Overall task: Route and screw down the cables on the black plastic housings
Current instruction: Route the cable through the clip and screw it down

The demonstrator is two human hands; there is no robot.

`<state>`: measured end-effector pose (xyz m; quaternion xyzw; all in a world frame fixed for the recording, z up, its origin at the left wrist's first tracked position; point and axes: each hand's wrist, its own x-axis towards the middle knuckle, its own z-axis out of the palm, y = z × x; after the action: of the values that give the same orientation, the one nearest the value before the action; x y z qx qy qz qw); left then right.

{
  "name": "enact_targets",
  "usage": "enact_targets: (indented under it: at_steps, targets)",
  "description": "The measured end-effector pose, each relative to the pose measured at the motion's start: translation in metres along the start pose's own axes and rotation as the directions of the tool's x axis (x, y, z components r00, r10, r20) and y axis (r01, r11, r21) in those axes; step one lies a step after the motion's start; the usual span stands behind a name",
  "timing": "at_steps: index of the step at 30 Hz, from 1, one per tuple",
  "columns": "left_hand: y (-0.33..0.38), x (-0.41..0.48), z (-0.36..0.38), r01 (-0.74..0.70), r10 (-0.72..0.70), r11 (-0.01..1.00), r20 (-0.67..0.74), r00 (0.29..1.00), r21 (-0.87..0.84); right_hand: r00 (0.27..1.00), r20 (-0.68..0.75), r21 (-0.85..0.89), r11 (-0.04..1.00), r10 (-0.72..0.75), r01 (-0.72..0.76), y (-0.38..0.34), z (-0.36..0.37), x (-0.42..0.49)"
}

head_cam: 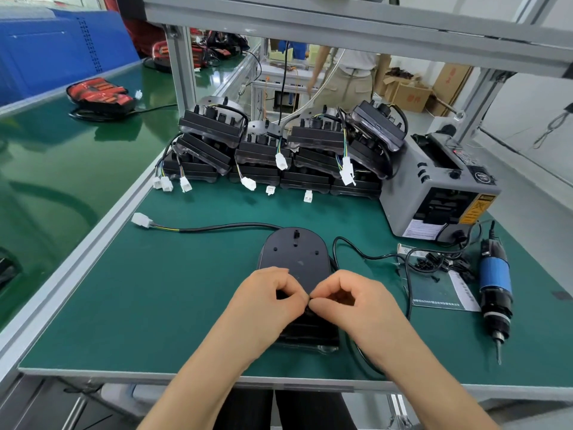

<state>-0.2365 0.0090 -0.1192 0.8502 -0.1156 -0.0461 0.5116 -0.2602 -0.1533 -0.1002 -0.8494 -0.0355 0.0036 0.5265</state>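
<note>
Housings (263, 152) stacked behind, screwdriver (494, 287) right; left hand (266, 302), right hand (350, 305) pinch black part (307, 311).

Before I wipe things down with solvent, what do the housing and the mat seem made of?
Housing: likely moulded plastic, matte black, with a dull sheen and moulded holes. Mat: probably rubber, green, low gloss with faint reflections.
</note>
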Motion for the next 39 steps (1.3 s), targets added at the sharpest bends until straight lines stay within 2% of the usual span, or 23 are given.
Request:
enact_targets:
  at_steps: [4,7,12,15,21,29,39]
  targets:
    - [-0.002,-0.002,0.003,0.028,-0.028,1.0,-0.036,0.999,0.01,0.991,0.113,-0.067,0.996,0.068,-0.061,-0.005,-0.006,0.009]
    - [-0.002,-0.003,0.002,0.048,-0.047,0.999,-0.032,0.998,0.018,0.986,0.141,-0.064,0.995,0.09,-0.082,-0.006,-0.006,0.013]
    - [-0.003,-0.008,-0.001,0.004,-0.004,0.999,-0.011,1.0,-0.052,0.966,0.234,-0.153,0.985,0.113,-0.078,-0.012,-0.011,0.019]
    - [-0.004,-0.01,-0.006,-0.038,0.04,0.997,0.03,0.999,-0.069,0.961,0.246,-0.201,0.977,0.124,-0.075,-0.014,-0.012,0.022]
    - [-0.011,-0.013,-0.015,-0.123,0.116,0.989,0.085,0.99,0.084,0.944,0.291,-0.185,0.977,0.154,-0.102,-0.014,-0.017,0.024]
    - [-0.012,-0.024,-0.003,-0.147,0.15,0.984,-0.022,0.989,0.096,0.896,0.379,-0.25,0.958,0.231,-0.141,-0.016,-0.024,0.031]
    - [-0.011,-0.025,-0.003,-0.175,0.176,0.982,-0.02,0.984,0.07,0.877,0.418,-0.381,0.922,0.237,-0.067,-0.021,-0.022,0.042]
